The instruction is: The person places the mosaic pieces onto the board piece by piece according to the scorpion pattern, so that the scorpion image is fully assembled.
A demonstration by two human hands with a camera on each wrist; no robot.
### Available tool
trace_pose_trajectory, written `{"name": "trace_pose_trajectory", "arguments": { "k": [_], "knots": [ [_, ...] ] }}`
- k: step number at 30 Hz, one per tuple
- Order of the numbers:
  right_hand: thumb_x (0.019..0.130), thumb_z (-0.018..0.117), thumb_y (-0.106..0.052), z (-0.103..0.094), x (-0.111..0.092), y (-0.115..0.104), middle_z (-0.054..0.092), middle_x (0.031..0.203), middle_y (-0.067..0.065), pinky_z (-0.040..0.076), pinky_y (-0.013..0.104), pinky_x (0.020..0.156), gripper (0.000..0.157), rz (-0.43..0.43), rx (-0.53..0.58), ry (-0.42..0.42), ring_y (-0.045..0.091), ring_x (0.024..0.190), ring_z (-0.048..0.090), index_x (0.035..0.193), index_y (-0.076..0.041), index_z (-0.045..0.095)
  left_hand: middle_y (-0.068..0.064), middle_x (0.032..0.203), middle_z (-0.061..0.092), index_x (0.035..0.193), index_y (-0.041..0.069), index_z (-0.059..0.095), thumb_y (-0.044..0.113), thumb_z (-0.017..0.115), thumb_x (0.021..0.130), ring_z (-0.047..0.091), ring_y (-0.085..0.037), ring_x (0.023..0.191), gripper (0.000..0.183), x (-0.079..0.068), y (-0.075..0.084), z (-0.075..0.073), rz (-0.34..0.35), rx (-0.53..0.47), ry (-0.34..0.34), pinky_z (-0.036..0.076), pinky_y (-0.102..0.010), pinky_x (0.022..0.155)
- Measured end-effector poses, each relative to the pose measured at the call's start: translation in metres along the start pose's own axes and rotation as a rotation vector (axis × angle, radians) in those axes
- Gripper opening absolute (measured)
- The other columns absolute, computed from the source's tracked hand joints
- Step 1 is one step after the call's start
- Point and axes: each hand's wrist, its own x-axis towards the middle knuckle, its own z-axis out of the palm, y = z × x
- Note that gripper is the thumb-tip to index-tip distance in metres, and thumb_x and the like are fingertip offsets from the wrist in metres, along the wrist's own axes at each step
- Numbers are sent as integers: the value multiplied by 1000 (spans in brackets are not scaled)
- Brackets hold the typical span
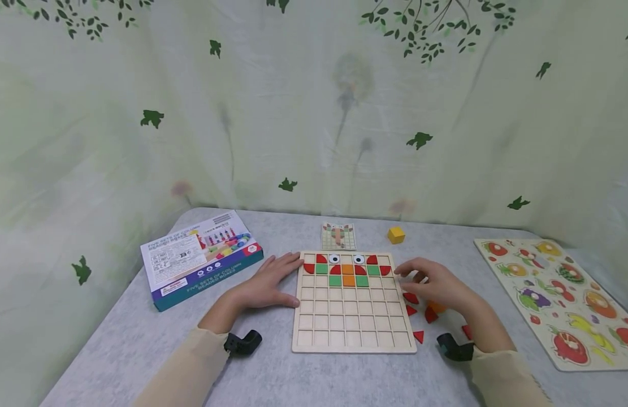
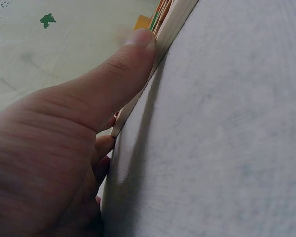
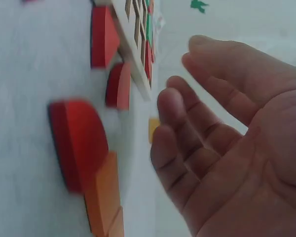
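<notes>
A wooden grid board [image 1: 354, 323] lies on the table. Its upper rows hold red, green and orange tiles and two eye tiles [image 1: 359, 259], which form an owl-like face. My left hand [image 1: 265, 284] rests along the board's left edge, thumb and fingertips at the rim; its thumb [image 2: 123, 61] presses that side in the left wrist view. Beside the right edge hovers my right hand [image 1: 438, 287], fingers loosely bent with nothing between them. Below it lie several loose red pieces [image 3: 74, 145] and orange pieces [image 3: 102, 192], partly hidden by the hand in the head view.
Behind the board is a small pattern card [image 1: 338, 236], with a yellow cube [image 1: 396, 235] to its right. A boxed bead set [image 1: 202, 257] lies at the left. A fruit puzzle board [image 1: 563, 305] occupies the right side. A leaf-printed curtain [image 1: 314, 113] hangs behind the table.
</notes>
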Motion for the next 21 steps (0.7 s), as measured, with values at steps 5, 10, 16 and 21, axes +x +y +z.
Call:
{"name": "trace_pose_trajectory", "arguments": {
  "k": [5,10,16,21],
  "knots": [
    [87,77,-23,-3,-3,9,64,120,7,56,29,76,38,47,-34,-15,21,100,57,122,-15,67,-8,168,21,158,14,31,52,77,82,11,-32,157,97,-1,-1,0,1,3,-1,0,-57,127],
    [84,79,-24,-6,-6,17,63,113,3,53,28,75,36,45,-53,-76,20,98,54,118,-21,69,-7,168,21,158,14,31,52,77,82,10,-32,157,97,0,0,1,-4,1,-3,0,-57,127],
    [84,80,-22,-6,-5,24,57,120,1,51,30,79,30,6,-59,-120,22,103,51,112,-26,70,-7,168,21,158,15,31,53,77,82,10,-31,158,97,-1,0,1,-11,-2,-6,0,-57,127],
    [84,80,-20,-4,-3,27,56,122,1,51,30,80,25,-9,-47,-116,22,105,50,106,-26,71,-6,168,21,158,15,31,53,77,82,10,-31,158,97,-1,0,0,-11,5,-7,0,-56,127]
  ]
}}
